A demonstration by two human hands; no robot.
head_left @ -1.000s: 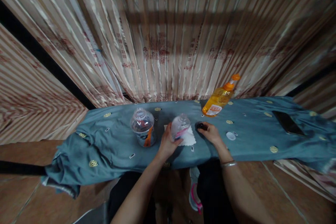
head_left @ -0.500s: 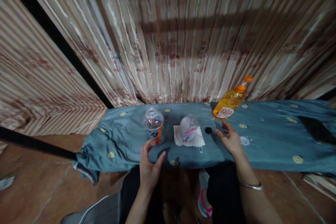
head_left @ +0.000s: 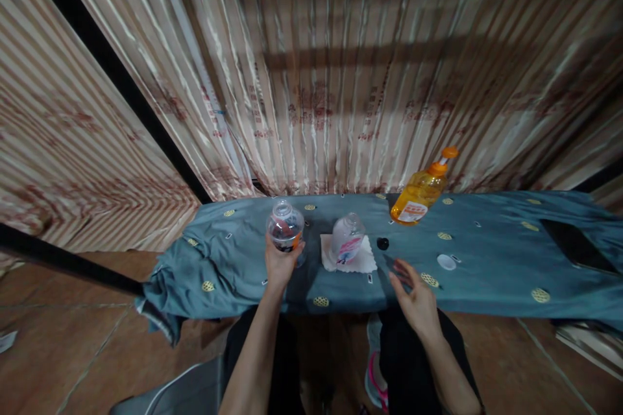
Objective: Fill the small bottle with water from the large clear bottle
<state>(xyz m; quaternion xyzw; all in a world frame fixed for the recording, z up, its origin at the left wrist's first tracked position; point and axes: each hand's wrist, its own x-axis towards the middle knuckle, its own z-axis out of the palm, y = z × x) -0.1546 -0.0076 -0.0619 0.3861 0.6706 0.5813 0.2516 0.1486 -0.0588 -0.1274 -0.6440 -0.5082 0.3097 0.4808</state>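
My left hand (head_left: pixel 280 264) wraps its grip around the upright clear plastic bottle (head_left: pixel 285 227); my right hand (head_left: pixel 416 295), open, hovers well right, nearer me.

The left hand (head_left: pixel 280 264) was wrapped around a clear bottle (head_left: pixel 285 231) with a dark label, standing on a blue-grey cloth (head_left: pixel 487 272). Just beside it, a second clear bottle (head_left: pixel 347 240) with a pink label stood on a white napkin (head_left: pixel 363 262). The right hand (head_left: pixel 416 295) hovered open over the cloth's near edge. A small black cap (head_left: pixel 383 244), a white cap (head_left: pixel 446 262) and an orange pump bottle (head_left: pixel 422 190) lay farther right.
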